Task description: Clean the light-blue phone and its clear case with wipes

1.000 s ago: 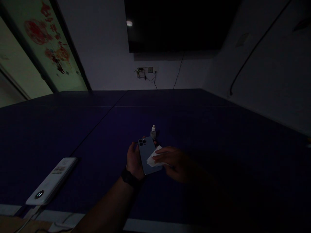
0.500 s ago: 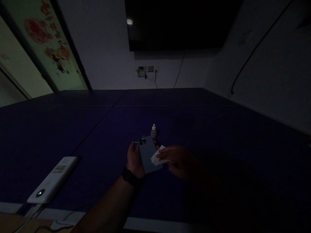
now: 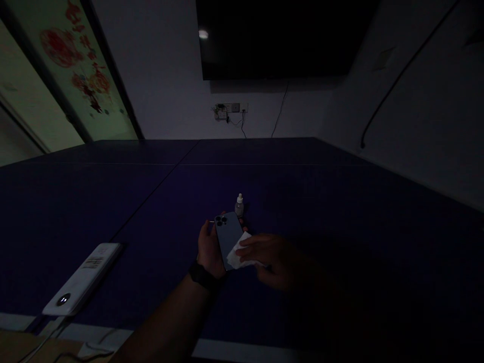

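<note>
A blue-grey smartphone (image 3: 228, 234) lies back side up in my left hand (image 3: 208, 249), with its camera lenses at the upper left. The thumb of this hand is along the phone's left edge, and fingertips show at its far right side. My right hand (image 3: 270, 257) presses a white wipe (image 3: 237, 256) flat on the lower part of the phone's back, its fingers on top of the cloth. Just beyond the phone stands a small clear dropper bottle (image 3: 239, 205) with a white top, upright on the dark blue table.
A white power bank (image 3: 83, 280) with a lit round display lies at the left, cables running from its near end. The blue table (image 3: 181, 191) reaches to the wall. A dark television (image 3: 283, 40) hangs above a socket strip (image 3: 230, 108). The room is dim.
My right hand has slid the wipe down and slightly left over the phone's back, toward its lower edge. My left hand and the phone stay in place.
</note>
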A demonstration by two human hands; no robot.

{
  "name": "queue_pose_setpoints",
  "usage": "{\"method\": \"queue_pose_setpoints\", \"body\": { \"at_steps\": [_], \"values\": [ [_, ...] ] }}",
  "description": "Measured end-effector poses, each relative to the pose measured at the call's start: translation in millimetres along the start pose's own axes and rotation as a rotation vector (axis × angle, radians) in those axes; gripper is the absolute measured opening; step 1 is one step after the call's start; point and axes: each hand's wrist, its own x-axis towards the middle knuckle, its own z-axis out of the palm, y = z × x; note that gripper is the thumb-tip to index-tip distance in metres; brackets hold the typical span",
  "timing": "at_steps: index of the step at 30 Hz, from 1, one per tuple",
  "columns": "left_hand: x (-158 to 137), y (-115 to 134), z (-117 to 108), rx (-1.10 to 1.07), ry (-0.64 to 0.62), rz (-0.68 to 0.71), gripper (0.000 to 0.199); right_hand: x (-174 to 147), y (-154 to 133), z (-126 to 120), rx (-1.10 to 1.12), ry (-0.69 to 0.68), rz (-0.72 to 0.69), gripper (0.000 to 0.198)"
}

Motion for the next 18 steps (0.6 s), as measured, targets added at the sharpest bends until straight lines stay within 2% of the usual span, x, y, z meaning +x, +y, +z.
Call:
{"method": "queue_pose_setpoints", "body": {
  "at_steps": [8,11,14,16,18],
  "values": [
    [-1.8,1.0,2.4,-0.005,0.002,-0.005,0.063,-3.3,3.4,2.6,-0.033,0.029,-0.015,0.04],
    [-3.0,1.6,5.9,-0.023,0.007,-0.006,0.063,-2.4,6.4,0.2,-0.109,0.074,0.056,0.037],
    [-5.3,1.4,8.4,-0.014,-0.029,-0.033,0.063,1.4,6.9,-0.1,-0.169,0.178,0.14,0.033],
    [-6.9,0.1,8.2,0.014,-0.062,-0.039,0.063,6.7,2.4,5.5,-0.18,0.266,0.195,0.034],
    [-7.6,-1.8,6.7,0.036,-0.095,-0.051,0.065,13.3,-5.8,14.9,-0.164,0.26,0.191,0.037]
  ]
}}
